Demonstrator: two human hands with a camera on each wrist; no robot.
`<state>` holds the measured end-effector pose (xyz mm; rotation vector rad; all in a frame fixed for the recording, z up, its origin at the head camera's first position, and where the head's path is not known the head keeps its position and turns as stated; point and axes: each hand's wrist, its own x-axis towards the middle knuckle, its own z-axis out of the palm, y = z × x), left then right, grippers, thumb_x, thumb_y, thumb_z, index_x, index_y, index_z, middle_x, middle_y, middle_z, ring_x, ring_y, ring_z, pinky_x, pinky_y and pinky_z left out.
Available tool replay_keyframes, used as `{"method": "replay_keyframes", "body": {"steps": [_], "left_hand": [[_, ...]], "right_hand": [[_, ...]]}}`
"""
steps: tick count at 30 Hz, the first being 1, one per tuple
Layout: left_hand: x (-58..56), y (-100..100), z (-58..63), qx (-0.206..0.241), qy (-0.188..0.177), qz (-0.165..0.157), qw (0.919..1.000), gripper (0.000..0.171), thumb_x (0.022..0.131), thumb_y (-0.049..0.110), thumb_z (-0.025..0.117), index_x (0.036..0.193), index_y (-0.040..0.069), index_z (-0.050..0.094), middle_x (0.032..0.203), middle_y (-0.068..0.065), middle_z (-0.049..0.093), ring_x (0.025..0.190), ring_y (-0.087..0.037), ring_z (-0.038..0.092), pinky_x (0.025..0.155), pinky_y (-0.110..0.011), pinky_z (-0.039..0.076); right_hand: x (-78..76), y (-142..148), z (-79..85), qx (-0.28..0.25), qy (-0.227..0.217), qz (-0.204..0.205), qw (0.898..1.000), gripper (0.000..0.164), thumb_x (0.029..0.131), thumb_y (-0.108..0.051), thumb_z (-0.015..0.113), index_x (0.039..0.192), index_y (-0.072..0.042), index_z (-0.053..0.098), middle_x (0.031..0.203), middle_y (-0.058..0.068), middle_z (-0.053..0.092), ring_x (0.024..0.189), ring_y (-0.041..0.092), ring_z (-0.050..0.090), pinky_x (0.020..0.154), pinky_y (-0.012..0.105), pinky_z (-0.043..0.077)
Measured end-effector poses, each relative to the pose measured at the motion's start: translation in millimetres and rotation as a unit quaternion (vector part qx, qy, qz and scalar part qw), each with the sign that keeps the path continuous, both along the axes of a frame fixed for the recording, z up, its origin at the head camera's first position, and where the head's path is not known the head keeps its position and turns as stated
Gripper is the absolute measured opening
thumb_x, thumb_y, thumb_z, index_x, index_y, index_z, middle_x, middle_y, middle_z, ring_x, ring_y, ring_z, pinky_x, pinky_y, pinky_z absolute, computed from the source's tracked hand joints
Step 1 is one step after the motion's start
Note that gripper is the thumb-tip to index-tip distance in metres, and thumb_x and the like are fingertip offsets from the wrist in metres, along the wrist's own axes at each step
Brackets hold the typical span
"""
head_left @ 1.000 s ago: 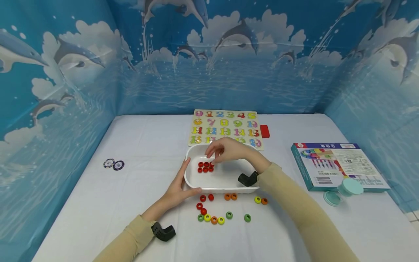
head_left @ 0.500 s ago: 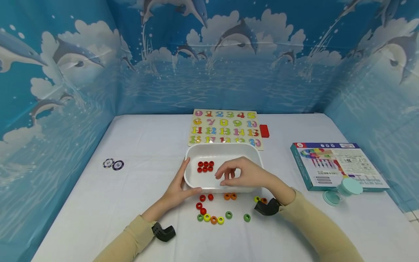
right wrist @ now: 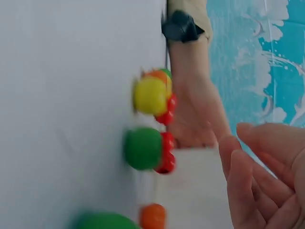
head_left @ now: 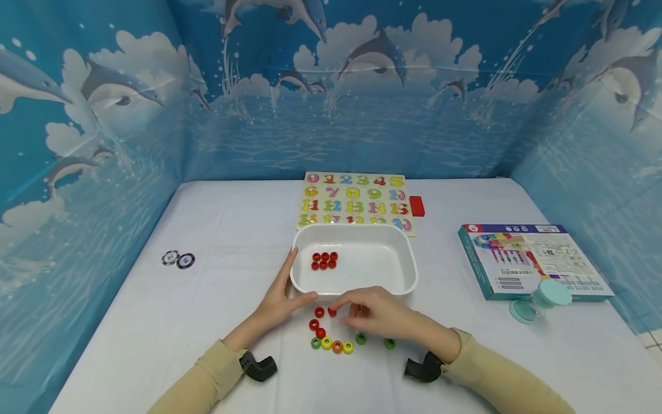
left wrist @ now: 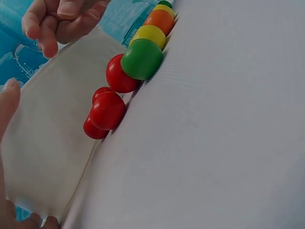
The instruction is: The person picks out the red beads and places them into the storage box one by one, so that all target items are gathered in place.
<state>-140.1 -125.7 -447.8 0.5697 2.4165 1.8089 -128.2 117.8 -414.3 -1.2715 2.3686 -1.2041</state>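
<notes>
Beads [head_left: 337, 347], loose: green, yellow, orange, red, lying on the white table [head_left: 233, 230] before a white tray [head_left: 372, 264]. Right hand [head_left: 380, 313]: hovers above them, fingers loosely bent, thumb apart, nothing held. Left hand [head_left: 278, 300]: spread wide, thumb and fingers touching the tray's left end. Six red beads [head_left: 323, 265]: inside the tray, left half, two rows. Number board [head_left: 354, 198]: just beyond the tray.

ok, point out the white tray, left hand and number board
White tray [head_left: 363, 265], head view: bare floor.
Left hand [head_left: 274, 306], head view: back of the hand.
Number board [head_left: 355, 199], head view: printed face.
</notes>
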Motion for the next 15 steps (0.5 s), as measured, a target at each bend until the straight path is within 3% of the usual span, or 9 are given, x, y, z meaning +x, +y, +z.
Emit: {"method": "replay_keyframes", "body": {"steps": [7, 15], "left_hand": [[-1.8, 0, -0.5, 0.015, -0.001, 0.013, 0.9998, 0.091, 0.08, 0.02, 0.068, 0.144, 0.013, 0.004, 0.148, -0.003, 0.007, 0.133, -0.026, 0.013, 0.104, -0.035, 0.021], [-1.9, 0, -1.1, 0.022, 0.001, 0.007, 0.9997, 0.091, 0.08, 0.021, 0.068, 0.144, 0.012, 0.005, 0.148, -0.005, 0.007, 0.132, -0.028, 0.014, 0.104, -0.039, 0.022]], "right_hand": [[5.6, -6, -20.8, 0.028, -0.013, -0.059, 0.998, 0.034, 0.081, -0.021, 0.067, 0.114, -0.017, 0.059, 0.082, -0.013, 0.059, 0.062, 0.002, 0.05, 0.055, 0.018, 0.047], [3.3, -13, -40.1, 0.055, 0.066, -0.096, 0.992, 0.033, 0.082, -0.025, 0.065, 0.114, -0.018, 0.061, 0.098, -0.012, 0.061, 0.067, -0.001, 0.048, 0.059, 0.015, 0.044]]}}
